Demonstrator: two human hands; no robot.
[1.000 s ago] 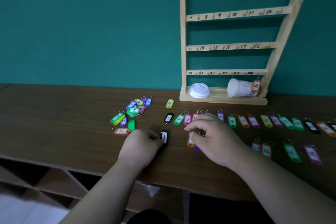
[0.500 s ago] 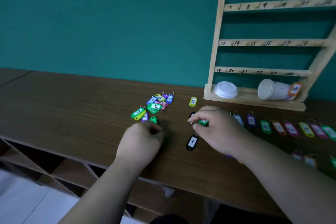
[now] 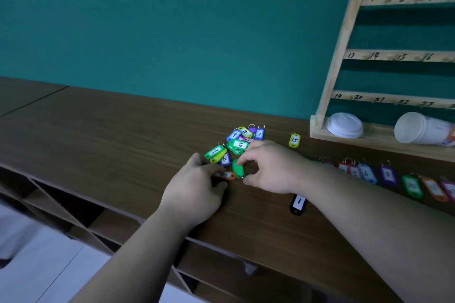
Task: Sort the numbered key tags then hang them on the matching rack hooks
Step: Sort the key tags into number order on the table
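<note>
Head view. Since half a second ago the view has swung left, so the rack [image 3: 344, 56] now sits at the right edge, cut off. The right hand [image 3: 273, 167] has moved left from the sorted row [image 3: 389, 176] to the loose pile [image 3: 236, 142]. It now pinches a plain green tag [image 3: 238, 168] between forefinger and thumb, at the pile's near edge. The left hand [image 3: 194, 187] is about where it was, just beside the right hand. Its fingers curl over one end of an orange tag [image 3: 226, 175]; grip or mere touch, cannot tell. The black tag [image 3: 298, 204] lies flat on the table [image 3: 98, 130] as before, now by the right wrist.

Writing:
- The black tag reads 1.
- A yellow tag [image 3: 294, 140], alone between pile and rack, reads 15.
- Pile tags show 9, 7 and 20.
- Row tags show 6, 8 and 10; the rest are blurred.
- The orange tag's label is too blurred to read.
- The rack rails read 7 8 9, then 13 14 15 16, then 19 20 21 22 23.

A white lid [image 3: 346, 128] and a tipped paper cup [image 3: 418, 130] lie on the rack's base.
</note>
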